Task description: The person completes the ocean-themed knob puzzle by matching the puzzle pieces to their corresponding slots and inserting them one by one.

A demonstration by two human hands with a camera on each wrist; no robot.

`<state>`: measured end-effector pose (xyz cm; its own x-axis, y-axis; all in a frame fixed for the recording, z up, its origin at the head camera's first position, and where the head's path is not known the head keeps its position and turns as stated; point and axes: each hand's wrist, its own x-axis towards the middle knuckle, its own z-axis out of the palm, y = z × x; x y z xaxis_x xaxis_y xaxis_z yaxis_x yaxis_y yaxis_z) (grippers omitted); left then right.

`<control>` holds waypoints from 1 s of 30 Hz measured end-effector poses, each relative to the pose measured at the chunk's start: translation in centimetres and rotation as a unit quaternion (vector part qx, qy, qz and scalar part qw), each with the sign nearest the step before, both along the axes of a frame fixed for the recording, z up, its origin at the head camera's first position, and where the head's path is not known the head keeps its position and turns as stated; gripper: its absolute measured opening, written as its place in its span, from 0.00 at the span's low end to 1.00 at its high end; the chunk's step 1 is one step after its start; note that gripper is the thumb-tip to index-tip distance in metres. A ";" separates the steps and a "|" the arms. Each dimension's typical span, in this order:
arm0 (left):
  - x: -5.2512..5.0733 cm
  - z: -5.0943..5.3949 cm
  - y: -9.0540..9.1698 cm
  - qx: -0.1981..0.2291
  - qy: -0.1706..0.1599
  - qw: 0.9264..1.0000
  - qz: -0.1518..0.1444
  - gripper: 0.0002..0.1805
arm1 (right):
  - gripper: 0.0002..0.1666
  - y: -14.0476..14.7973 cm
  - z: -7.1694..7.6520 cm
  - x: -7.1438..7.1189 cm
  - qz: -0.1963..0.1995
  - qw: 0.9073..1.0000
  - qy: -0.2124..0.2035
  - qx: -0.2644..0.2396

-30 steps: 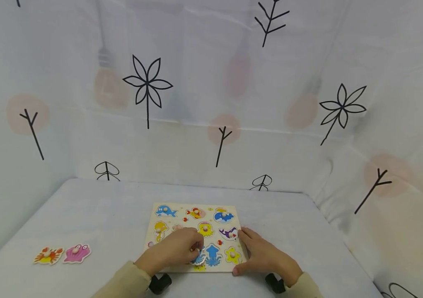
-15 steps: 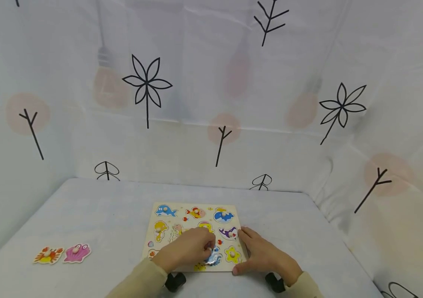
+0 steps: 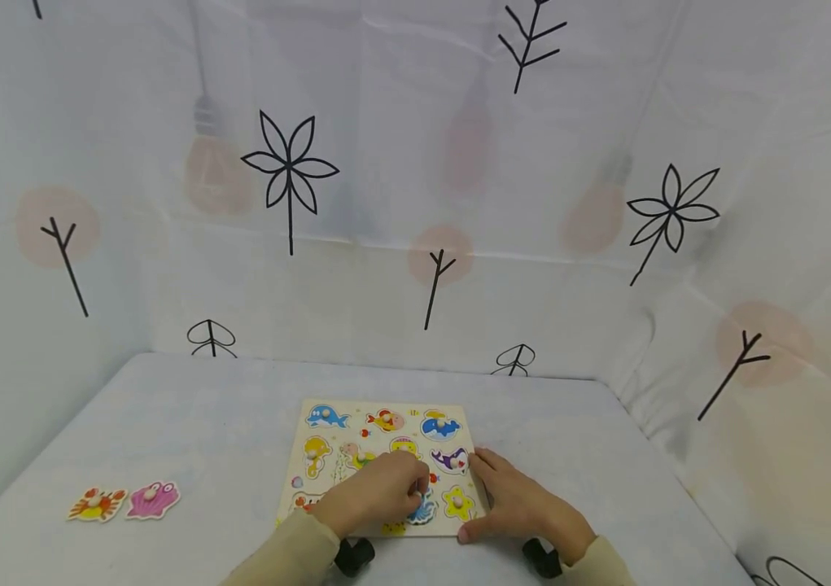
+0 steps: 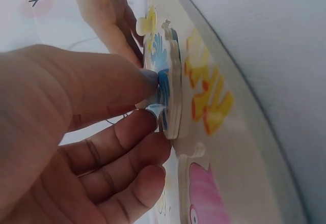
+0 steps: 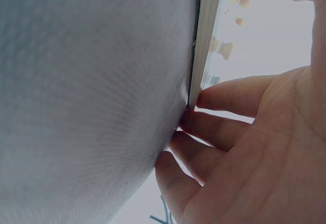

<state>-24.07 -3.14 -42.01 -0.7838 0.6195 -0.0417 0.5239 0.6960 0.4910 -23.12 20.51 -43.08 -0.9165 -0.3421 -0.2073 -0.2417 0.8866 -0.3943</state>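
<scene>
A wooden knob puzzle board lies on the table, bearing sea-animal pieces. My left hand is over its lower middle, thumb and finger pinching a blue squid-like puzzle piece. In the left wrist view this blue piece stands slightly proud of the board, over a blue printed shape; its knob is hidden by the fingers. Against the board's right side rests my right hand, its fingertips touching the edge and the thumb near the front corner. The right wrist view shows those fingers extended against the wooden edge.
A crab piece and a pink shell piece lie side by side at the table's left. On the board, a yellow star piece sits right of the blue one. Patterned white cloth encloses the table.
My left hand has moved right with the blue piece, from beside the printed squid shape to over it, and shifted slightly since. The right hand stays at the board's edge.
</scene>
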 end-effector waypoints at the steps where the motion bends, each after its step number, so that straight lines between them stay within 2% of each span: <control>1: 0.0 0.0 0.0 0.000 0.002 1.000 -0.001 0.03 | 0.72 0.0 0.0 0.0 0.001 1.000 0.001 0.000; 7: 0.0 -0.1 0.1 0.003 0.012 1.000 -0.007 0.05 | 0.72 0.0 0.0 0.0 0.001 1.000 0.001 -0.002; 23: 0.1 0.1 0.3 0.013 0.006 1.000 -0.005 0.04 | 0.71 0.1 0.2 0.0 -0.003 1.000 0.000 -0.006; 30: 0.2 0.1 0.2 0.016 -0.012 1.000 0.004 0.04 | 0.71 0.1 0.1 -0.1 -0.001 1.000 0.000 -0.002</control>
